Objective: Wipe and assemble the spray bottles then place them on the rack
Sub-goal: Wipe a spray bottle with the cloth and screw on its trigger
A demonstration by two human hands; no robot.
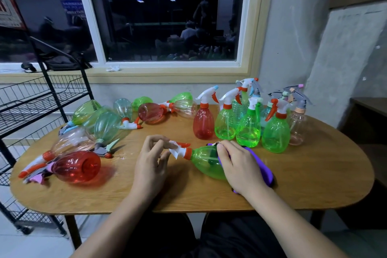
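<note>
Spray bottles: none visible on the rack (41,98); lying bottles (77,165) crowd the table's (314,184) left. Left hand (150,159) pinches the trigger head (178,150) of 1 green bottle (204,161) lying mid-table; right hand (238,165) curls a purple cloth (261,167) against it (wiping, I judge); upright bottles (249,130) wait right.

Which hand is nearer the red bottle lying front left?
Left. The left hand, pinching the green bottle's spray head, is just right of the red bottle; the right hand lies farther right, on the purple cloth.
</note>
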